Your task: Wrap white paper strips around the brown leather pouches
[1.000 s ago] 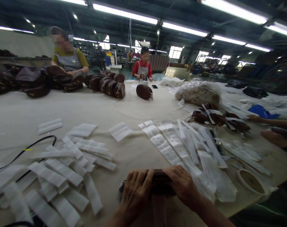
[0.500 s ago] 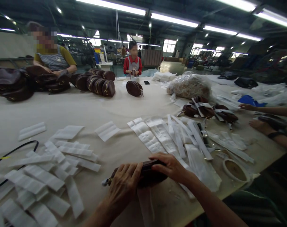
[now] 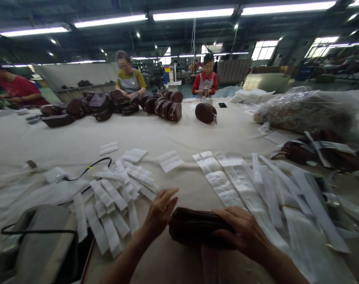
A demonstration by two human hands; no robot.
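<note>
The right hand held the right end of a dark brown leather bag, with its fingers over the top and its thumb along the near side. The left hand was open, its fingers extended, just beside the left end of this bag; whether it touched the leather, I could not tell. To the left of the left hand, white padding strips lay in a loose pile on the bench. Beyond the right hand there were longer white strips, and well beyond both hands stood a rounded brown bag.
</note>
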